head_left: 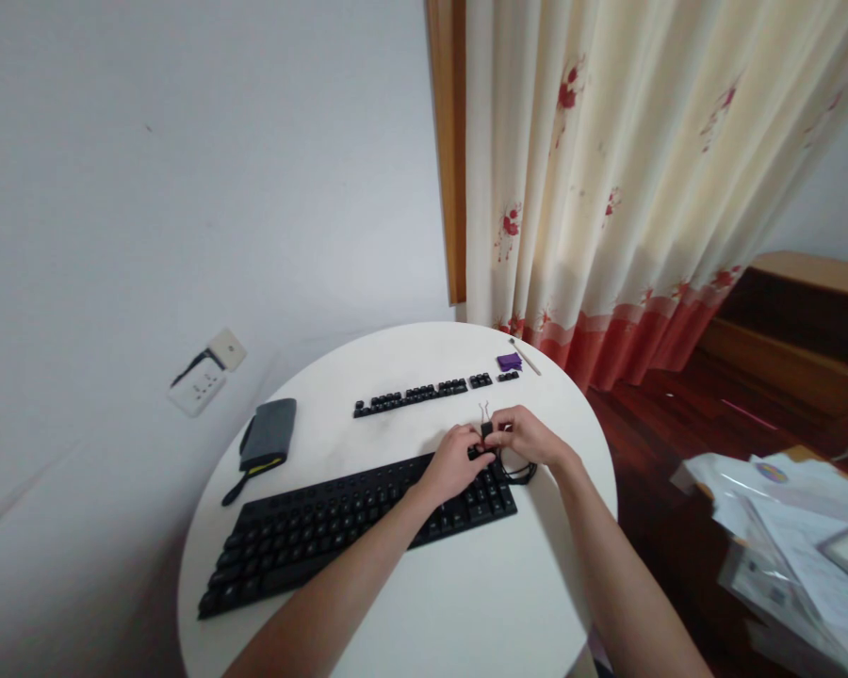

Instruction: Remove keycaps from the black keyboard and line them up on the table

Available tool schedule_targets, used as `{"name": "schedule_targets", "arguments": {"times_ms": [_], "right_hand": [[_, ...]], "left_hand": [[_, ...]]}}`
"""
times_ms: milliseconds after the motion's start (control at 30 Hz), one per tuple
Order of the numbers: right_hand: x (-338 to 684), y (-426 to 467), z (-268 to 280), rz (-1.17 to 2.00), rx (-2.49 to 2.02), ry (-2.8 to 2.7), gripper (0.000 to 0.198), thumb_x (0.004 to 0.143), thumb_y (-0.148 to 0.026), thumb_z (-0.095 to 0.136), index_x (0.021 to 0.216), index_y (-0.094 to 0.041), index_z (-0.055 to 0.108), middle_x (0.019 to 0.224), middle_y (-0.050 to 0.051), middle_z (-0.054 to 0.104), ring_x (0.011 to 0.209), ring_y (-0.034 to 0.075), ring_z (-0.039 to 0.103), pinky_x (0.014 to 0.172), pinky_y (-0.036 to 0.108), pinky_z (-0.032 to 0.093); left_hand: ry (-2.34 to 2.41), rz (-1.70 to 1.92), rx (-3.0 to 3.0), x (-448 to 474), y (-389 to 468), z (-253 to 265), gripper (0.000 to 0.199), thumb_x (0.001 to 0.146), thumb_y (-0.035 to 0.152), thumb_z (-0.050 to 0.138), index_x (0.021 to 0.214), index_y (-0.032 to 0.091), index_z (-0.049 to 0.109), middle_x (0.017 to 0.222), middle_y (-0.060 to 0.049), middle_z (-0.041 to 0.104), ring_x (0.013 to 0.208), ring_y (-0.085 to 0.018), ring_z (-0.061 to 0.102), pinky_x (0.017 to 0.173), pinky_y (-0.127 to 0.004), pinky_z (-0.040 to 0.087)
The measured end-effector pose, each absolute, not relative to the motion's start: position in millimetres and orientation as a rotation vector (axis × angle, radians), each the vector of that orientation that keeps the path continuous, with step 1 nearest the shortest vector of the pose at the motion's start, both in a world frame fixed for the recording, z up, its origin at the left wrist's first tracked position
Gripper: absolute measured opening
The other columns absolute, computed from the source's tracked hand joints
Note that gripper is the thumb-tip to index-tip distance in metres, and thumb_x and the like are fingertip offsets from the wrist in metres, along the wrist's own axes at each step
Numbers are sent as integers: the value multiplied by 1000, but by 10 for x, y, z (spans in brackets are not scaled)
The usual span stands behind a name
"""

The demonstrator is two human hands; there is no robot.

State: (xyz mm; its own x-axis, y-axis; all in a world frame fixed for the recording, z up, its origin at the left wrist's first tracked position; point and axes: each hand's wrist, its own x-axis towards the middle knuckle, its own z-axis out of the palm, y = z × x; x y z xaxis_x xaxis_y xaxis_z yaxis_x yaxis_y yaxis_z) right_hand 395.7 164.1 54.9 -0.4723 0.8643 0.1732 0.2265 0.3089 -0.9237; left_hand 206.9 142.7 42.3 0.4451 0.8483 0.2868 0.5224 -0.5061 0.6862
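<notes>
Over the right end of a black keyboard point(311, 513), my hands meet around a small tool with a black body and two thin wire prongs pointing up, which looks like a wire keycap puller point(487, 429). My right hand point(527, 435) pinches its black body between thumb and fingers. From the other side, the closed fingertips of my left hand point(458, 461) hold its lower part, just above the keys. My fingers partly hide the tool's lower end. Behind the keyboard lies a row of loose black keycaps point(410, 396), set out in groups.
A coiled black cable point(519, 473) lies beside my right wrist. Farther back on the round white table point(466, 593) are a folded purple cloth point(509, 362) and a thin brush point(526, 357). A grey pouch point(269, 433) lies at left. Papers point(806, 527) are piled at right.
</notes>
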Motion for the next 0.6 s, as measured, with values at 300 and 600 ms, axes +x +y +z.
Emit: {"name": "schedule_targets", "arguments": {"times_ms": [300,600], "right_hand": [[3892,1639,548,945,-1040,-1886,27,84,-33,62,64,-19,51,60,-1,58,59,14,52,57,25,40],[3792,1669,526,919,-994,-1777,21,89,-39,57,80,-19,55,73,1,61,67,16,57,61,27,45]], "left_hand": [[1135,921,2116,2072,1454,419,7,83,21,64,77,18,66,82,-2,62,77,-16,58,73,-30,48],[1233,1090,1973,2055,1428,407,13,83,21,67,96,20,65,93,-2,68,83,-16,60,81,-31,50]]}}
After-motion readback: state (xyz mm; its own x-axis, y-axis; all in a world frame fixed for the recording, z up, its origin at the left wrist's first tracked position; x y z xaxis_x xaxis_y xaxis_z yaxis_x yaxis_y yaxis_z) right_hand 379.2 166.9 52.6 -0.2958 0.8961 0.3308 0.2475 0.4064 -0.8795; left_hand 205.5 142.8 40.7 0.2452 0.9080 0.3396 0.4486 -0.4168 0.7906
